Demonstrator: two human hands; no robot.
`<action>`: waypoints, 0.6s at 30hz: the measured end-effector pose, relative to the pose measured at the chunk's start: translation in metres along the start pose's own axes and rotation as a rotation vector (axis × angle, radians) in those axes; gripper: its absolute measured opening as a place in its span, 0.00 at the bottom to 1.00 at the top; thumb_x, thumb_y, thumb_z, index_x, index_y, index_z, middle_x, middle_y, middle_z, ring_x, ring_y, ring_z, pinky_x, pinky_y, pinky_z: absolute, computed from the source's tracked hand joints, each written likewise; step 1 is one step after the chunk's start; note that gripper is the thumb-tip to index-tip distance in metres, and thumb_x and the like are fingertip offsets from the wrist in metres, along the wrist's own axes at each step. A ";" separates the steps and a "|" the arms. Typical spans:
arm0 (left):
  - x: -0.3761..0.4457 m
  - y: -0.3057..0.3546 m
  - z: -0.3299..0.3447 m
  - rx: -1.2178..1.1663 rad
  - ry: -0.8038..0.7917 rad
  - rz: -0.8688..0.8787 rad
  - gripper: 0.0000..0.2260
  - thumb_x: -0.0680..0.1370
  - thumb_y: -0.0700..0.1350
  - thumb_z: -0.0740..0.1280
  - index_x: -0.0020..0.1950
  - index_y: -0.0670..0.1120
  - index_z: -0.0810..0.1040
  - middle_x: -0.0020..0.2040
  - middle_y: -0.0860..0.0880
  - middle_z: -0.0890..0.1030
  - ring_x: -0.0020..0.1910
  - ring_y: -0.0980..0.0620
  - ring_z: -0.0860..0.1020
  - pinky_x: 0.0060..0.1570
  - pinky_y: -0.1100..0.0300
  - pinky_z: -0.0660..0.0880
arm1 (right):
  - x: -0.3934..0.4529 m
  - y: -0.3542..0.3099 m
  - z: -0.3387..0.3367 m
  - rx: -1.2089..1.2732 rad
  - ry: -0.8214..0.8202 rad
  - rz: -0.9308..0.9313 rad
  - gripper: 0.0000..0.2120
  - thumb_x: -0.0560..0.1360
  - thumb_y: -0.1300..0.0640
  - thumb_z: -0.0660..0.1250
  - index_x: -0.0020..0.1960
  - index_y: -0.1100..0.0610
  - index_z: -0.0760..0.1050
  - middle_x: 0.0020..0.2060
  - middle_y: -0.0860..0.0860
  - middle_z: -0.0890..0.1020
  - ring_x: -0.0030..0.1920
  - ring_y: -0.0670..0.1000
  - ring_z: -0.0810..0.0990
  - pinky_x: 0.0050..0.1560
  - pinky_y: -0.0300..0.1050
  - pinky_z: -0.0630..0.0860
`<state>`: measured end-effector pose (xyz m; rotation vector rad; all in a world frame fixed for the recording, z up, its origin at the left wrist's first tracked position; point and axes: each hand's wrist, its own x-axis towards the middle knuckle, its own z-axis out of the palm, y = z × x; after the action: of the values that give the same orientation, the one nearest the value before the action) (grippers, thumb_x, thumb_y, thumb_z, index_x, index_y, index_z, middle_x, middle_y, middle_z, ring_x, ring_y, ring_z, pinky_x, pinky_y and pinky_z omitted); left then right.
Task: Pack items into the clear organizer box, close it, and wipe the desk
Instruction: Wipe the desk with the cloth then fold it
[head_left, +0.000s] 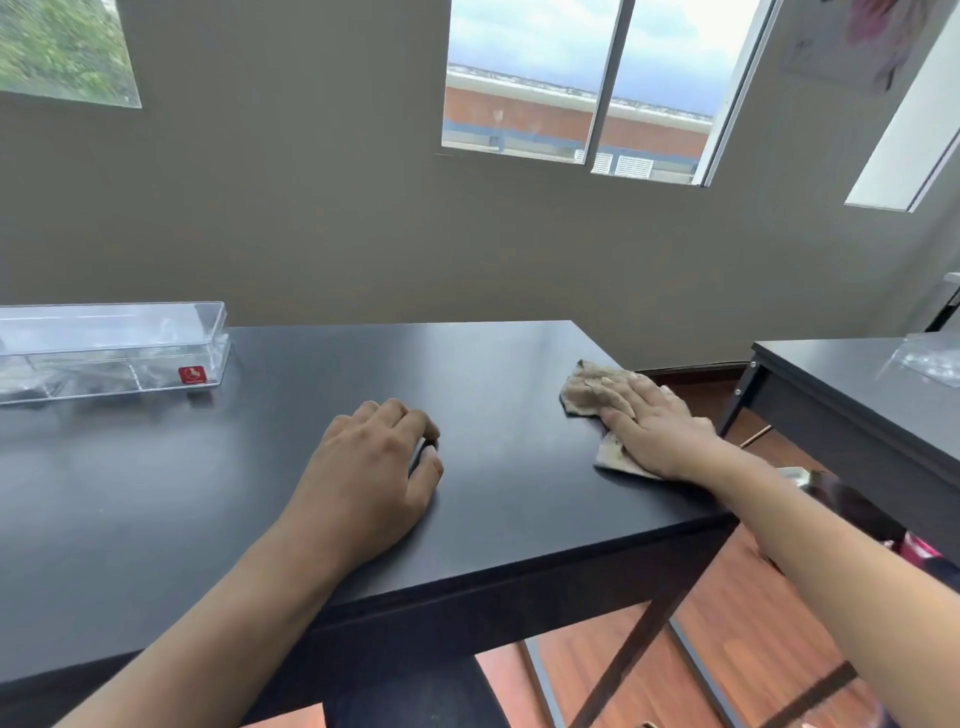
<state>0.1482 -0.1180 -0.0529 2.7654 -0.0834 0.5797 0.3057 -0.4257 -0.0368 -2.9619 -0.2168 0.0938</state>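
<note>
The clear organizer box (111, 349) stands closed at the far left of the black desk (270, 467), a red sticker on its front and dark items dimly visible inside. My right hand (655, 429) lies flat with straight fingers on a beige cloth (592, 389) near the desk's right edge, pressing it onto the surface. My left hand (375, 467) rests on the middle of the desk with its fingers loosely curled and nothing in it.
A second black desk (857, 395) stands to the right across a gap, with a clear plastic item (930, 358) on it. The grey wall with a window is behind. Wooden floor shows below the desk's near right corner.
</note>
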 end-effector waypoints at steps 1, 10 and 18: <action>0.000 0.001 0.000 -0.001 -0.002 -0.003 0.14 0.78 0.56 0.55 0.55 0.55 0.78 0.53 0.57 0.78 0.55 0.52 0.74 0.60 0.54 0.69 | 0.010 -0.012 -0.001 -0.007 -0.002 0.034 0.31 0.78 0.30 0.44 0.79 0.34 0.49 0.82 0.42 0.48 0.82 0.55 0.46 0.76 0.67 0.49; -0.004 0.002 -0.009 -0.094 0.138 -0.060 0.15 0.81 0.56 0.57 0.62 0.53 0.77 0.59 0.56 0.78 0.58 0.53 0.77 0.63 0.53 0.70 | -0.028 -0.128 0.027 0.026 -0.048 -0.291 0.31 0.80 0.34 0.47 0.81 0.37 0.47 0.83 0.46 0.45 0.82 0.57 0.39 0.76 0.67 0.35; 0.004 0.026 -0.012 -0.141 0.221 -0.024 0.10 0.82 0.54 0.61 0.59 0.54 0.78 0.58 0.59 0.78 0.56 0.56 0.77 0.62 0.55 0.69 | -0.048 -0.072 0.013 0.624 0.164 -0.394 0.19 0.84 0.44 0.54 0.69 0.45 0.75 0.68 0.43 0.74 0.72 0.43 0.68 0.76 0.51 0.61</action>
<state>0.1439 -0.1383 -0.0332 2.5454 -0.0389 0.8348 0.2471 -0.3603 -0.0348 -2.2472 -0.6143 -0.1131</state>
